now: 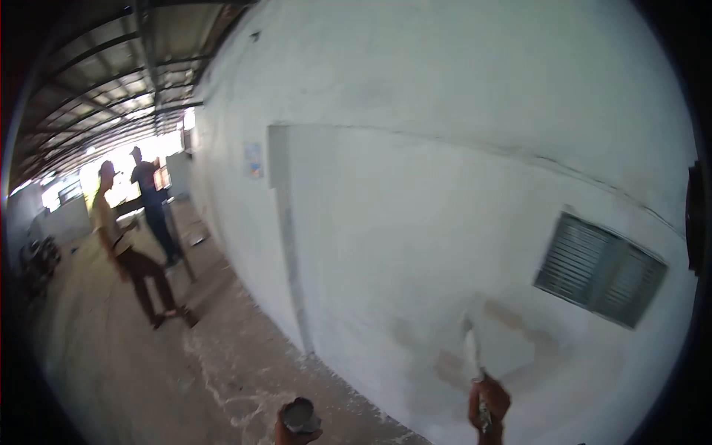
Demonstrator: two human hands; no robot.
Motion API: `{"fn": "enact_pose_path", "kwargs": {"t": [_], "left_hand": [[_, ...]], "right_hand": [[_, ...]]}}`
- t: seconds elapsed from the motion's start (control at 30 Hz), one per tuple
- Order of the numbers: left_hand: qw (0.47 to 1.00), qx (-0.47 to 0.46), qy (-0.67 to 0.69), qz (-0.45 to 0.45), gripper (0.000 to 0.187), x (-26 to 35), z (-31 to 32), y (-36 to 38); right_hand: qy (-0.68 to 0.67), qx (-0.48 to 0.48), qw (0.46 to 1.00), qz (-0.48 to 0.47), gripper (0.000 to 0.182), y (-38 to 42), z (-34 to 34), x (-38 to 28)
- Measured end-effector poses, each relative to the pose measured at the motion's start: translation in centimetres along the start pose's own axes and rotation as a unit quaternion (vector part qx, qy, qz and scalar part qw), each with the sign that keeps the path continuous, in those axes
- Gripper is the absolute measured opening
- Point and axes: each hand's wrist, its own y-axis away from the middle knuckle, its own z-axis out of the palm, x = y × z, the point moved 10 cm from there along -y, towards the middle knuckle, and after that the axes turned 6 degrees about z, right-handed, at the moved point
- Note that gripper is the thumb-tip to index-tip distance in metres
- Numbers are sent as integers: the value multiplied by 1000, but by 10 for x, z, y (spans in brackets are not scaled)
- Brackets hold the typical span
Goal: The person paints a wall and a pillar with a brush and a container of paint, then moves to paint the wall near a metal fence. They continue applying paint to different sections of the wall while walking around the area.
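Observation:
My right hand is closed round the handle of a trowel-like tool, whose whitish blade points up against the white wall. Beside the blade, the wall carries damp grey and brownish patches. Low in the view, my left hand grips a small round grey container, held away from the wall over the floor. What the container holds is too blurred to make out.
A louvred vent is set in the wall at the right. Two people stand at the left on the concrete floor, near a thin upright pole. A metal roof runs overhead. White splatter marks the floor by the wall.

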Motion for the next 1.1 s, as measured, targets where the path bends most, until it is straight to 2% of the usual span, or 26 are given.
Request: {"fn": "enact_pose_path", "kwargs": {"t": [0.03,0.07,0.1,0.13,0.17,0.23,0.27,0.3,0.37,0.4,0.47,0.5,0.57,0.6,0.73,0.8,0.87,0.93,0.97,1.03,1.1], "left_hand": [[999,-21,-17,21,103,13,5,-10],[1000,12,-26,6,103,14,-3,-16],[988,14,-150,17,99,20,-8,-22],[962,13,-273,25,95,28,-15,-27],[958,41,-284,9,95,35,-26,-27],[951,72,-298,-28,93,41,-39,-21],[942,94,-323,6,94,30,-51,-15],[939,110,-326,-7,94,12,-68,-5],[937,164,-308,-1,95,2,-99,9],[934,178,-309,-3,97,7,-111,13],[927,215,-306,6,98,15,-139,17],[925,233,-300,20,98,19,-154,20],[908,277,-315,12,97,12,-193,33],[897,302,-323,3,96,9,-214,40],[869,325,-373,13,94,26,-287,44],[851,277,-446,26,93,18,-325,39],[853,297,-430,21,92,15,-361,37],[850,313,-423,33,91,7,-397,37],[845,319,-428,33,91,6,-411,38],[873,333,-357,-5,88,-5,-443,41],[871,339,-357,4,86,-7,-471,43]], "right_hand": [[-93,-24,991,96,7,6,32,4],[-147,-100,972,153,6,10,69,0],[-197,-178,942,205,4,19,102,0],[-169,-254,938,165,20,44,130,-1],[-191,-275,930,152,20,30,146,-20],[-441,-306,826,173,18,-5,162,-74],[-493,-322,788,179,8,3,194,-78],[-500,-339,778,175,8,9,212,-84],[-550,-442,708,33,12,0,239,-158],[-557,-452,696,22,12,-2,253,-183],[-633,-506,584,-41,16,7,273,-251],[-639,-513,571,-51,16,9,287,-273],[-644,-578,474,-162,19,35,304,-337],[-645,-592,448,-181,18,43,315,-363],[-589,-664,404,-220,15,73,363,-464],[-571,-691,374,-240,16,85,389,-521],[-549,-718,342,-259,18,98,406,-575],[-537,-724,371,-224,18,104,430,-628],[-540,-722,365,-230,18,112,441,-652],[-525,-664,447,-289,20,123,463,-696],[-537,-658,443,-286,21,133,475,-730]]}}
